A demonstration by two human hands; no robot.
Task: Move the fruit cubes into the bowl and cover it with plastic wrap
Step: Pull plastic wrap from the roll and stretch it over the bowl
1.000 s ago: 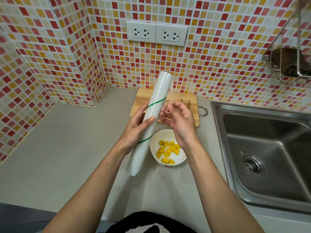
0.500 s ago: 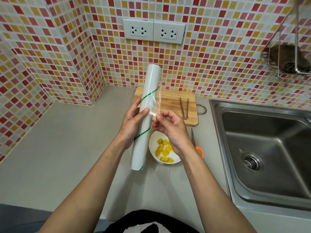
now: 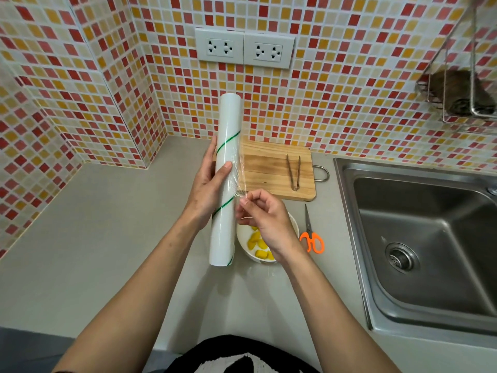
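My left hand (image 3: 208,187) grips a white roll of plastic wrap (image 3: 227,184) with thin green stripes, held nearly upright above the counter. My right hand (image 3: 265,218) pinches the loose edge of the clear film (image 3: 239,170), which is peeled a short way off the roll's right side. Below my right hand stands a white bowl (image 3: 246,235) with yellow fruit cubes (image 3: 256,243) in it; my wrist hides its right half.
A wooden cutting board (image 3: 269,168) lies behind the bowl with metal tongs (image 3: 293,169) on it. Orange-handled scissors (image 3: 310,232) lie right of the bowl. A steel sink (image 3: 427,238) fills the right side. Tiled walls close the back and left.
The roll has swung more upright and slightly left. My right hand has caught the film's edge and pulled it a little away from the roll.
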